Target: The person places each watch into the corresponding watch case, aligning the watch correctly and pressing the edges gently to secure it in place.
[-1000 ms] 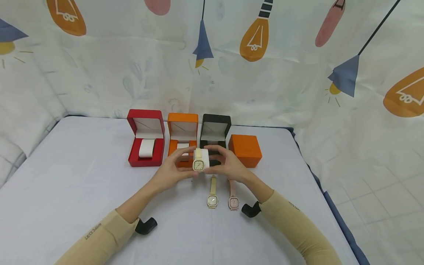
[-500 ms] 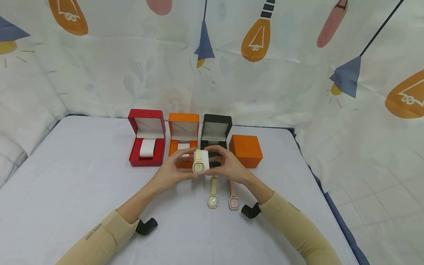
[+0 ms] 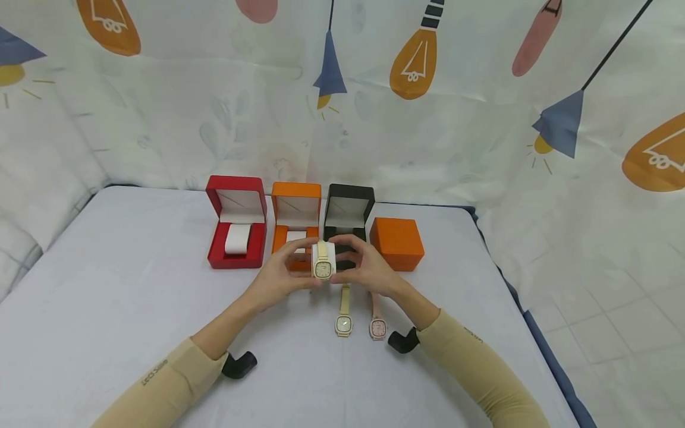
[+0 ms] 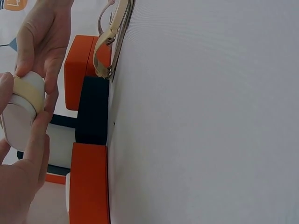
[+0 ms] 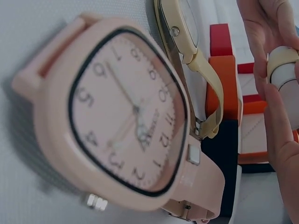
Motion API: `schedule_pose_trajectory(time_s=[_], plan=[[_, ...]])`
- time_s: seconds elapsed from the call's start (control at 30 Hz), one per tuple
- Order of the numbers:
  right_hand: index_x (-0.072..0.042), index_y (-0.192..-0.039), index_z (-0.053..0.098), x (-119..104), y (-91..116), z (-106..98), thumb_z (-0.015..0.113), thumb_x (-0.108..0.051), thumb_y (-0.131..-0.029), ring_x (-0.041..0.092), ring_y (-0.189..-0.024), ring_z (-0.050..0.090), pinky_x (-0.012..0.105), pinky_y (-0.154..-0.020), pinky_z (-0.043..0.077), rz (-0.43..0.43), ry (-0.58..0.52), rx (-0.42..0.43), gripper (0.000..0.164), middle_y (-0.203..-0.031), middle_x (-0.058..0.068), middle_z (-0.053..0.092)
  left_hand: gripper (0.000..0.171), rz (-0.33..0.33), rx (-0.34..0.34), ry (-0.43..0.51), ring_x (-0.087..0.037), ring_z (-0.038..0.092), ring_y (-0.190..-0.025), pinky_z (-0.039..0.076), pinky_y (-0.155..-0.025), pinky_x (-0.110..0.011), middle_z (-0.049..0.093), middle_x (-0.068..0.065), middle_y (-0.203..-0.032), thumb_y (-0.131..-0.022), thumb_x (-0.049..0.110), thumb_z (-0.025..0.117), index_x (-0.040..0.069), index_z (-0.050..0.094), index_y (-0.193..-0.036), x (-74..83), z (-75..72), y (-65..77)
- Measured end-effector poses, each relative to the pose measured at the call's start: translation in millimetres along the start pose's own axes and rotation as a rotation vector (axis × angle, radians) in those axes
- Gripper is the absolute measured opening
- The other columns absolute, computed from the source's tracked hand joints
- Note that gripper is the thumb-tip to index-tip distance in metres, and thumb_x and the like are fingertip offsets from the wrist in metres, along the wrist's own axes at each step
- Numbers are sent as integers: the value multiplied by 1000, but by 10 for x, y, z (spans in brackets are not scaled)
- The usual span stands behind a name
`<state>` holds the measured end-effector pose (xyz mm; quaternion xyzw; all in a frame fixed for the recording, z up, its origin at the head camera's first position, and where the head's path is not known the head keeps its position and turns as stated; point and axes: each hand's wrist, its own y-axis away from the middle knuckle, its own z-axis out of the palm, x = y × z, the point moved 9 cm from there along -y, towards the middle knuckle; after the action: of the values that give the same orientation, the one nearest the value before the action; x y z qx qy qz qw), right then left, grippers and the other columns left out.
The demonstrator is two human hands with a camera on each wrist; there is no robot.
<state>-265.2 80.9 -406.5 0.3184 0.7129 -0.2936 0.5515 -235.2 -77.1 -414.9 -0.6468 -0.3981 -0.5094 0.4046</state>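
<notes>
Both hands hold a cream wristwatch (image 3: 323,270) wrapped round a white watch cushion (image 3: 332,254), up in front of the boxes. My left hand (image 3: 278,272) grips it from the left, thumb low and fingers high. From the right, my right hand (image 3: 369,267) pinches the cushion's side. In the left wrist view the cream strap (image 4: 29,93) curves over the cushion's end. A second cream watch (image 3: 344,324) and a pink watch (image 3: 377,327) lie on the table below the hands. The pink watch's dial (image 5: 131,112) fills much of the right wrist view.
Behind the hands stand an open red box (image 3: 214,260) with a white cushion (image 3: 237,239) in it, an open orange box (image 3: 296,189) with a cushion, and an open black box (image 3: 350,192). A closed orange box (image 3: 397,244) sits to their right. White cloth covers the table (image 3: 107,297).
The held watch has turned slightly and shifted a little right, its dial now nearer the cushion's middle. Both hands stay almost in place; the boxes and the two lying watches have not moved.
</notes>
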Motion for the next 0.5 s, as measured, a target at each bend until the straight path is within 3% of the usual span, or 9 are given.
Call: schedule_pose_trajectory(time_s=[0.3,0.5], plan=[[-9,-146,48,-4,-16,10,83,5,-82,29,-120,60,41,-92,58,-15,11,7,74,-148,4,47,82,4,6,-38,-39,54,-126,57,-93,-39,42,-9,-147,-82,14,89,20,47,-152,-4,-1,-24],[-10,-146,48,4,-10,5,84,3,-83,28,-120,61,40,-94,57,-11,21,10,74,-149,3,47,77,71,-13,-46,-39,43,-134,53,-99,-44,38,-9,-152,-84,11,87,19,49,-150,53,23,-18]])
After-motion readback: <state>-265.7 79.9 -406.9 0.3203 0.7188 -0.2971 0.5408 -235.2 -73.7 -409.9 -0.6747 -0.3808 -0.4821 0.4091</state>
